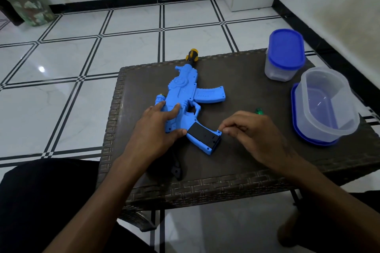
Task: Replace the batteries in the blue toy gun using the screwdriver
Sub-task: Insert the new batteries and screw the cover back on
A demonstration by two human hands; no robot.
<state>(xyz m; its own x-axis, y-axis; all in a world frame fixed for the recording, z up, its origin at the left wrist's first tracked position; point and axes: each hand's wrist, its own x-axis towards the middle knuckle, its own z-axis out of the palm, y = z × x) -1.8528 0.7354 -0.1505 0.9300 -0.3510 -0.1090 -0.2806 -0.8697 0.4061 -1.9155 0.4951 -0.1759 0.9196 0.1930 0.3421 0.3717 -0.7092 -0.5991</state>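
The blue toy gun (185, 92) lies flat on the brown wicker table (205, 183), its yellow-and-black muzzle pointing away from me. A black cover (202, 131) sits in its grip. My left hand (158, 127) rests on the gun's body, with the fingers spread over it and the thumb by the grip's top. My right hand (250, 135) has its fingertips pinched together at the grip's lower corner. The green handle of the screwdriver (258, 111) shows just past its knuckles, and the hand hides the shaft.
A lidded clear tub (284, 55) stands at the table's far right. Nearer me, an open clear tub (329, 104) sits on its blue lid (296, 121). A black part (177, 168) lies under my left wrist. White tiled floor surrounds the table.
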